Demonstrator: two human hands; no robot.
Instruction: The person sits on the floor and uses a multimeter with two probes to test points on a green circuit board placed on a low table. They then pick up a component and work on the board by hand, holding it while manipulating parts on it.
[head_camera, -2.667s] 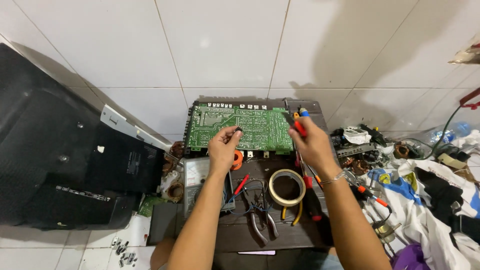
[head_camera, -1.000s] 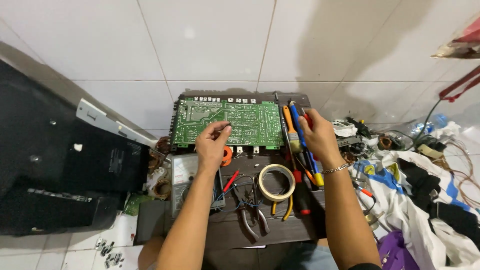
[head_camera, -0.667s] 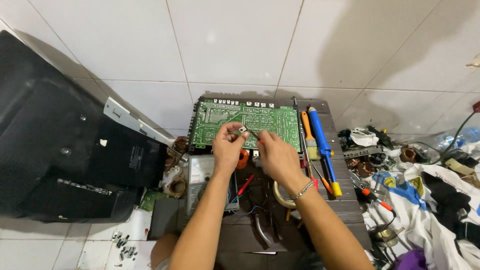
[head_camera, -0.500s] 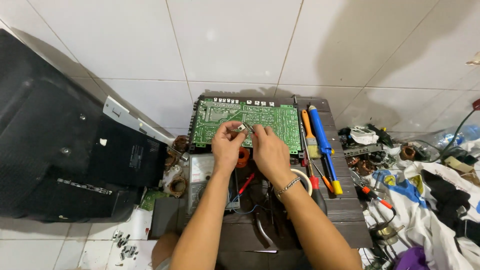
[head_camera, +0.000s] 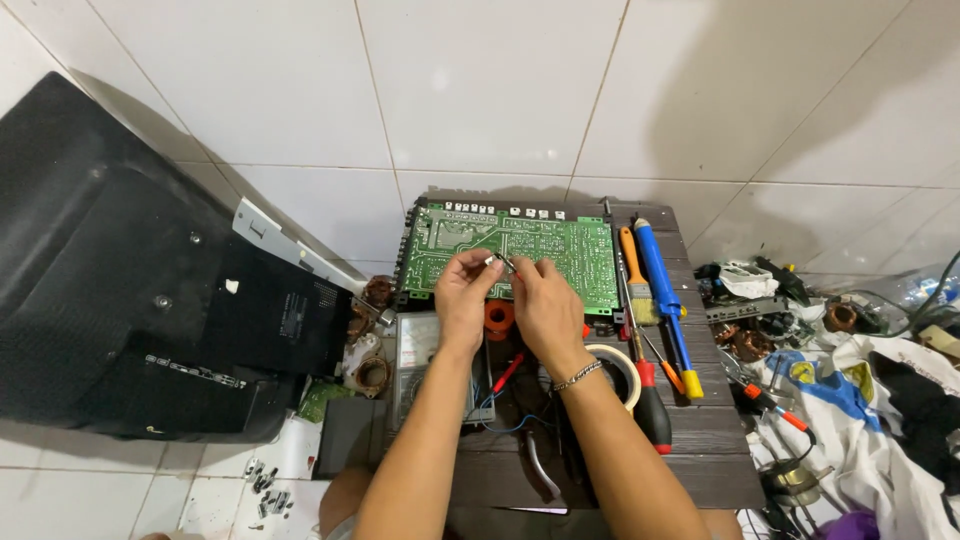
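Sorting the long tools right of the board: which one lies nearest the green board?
The orange-handled brush, right against the green circuit board's edge; the blue tool lies farther right.

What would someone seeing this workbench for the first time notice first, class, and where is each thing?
The green circuit board at the back of the dark table stands out, with the left hand and right hand meeting over it on a small metal part. A big black panel fills the left; clutter lies at right.
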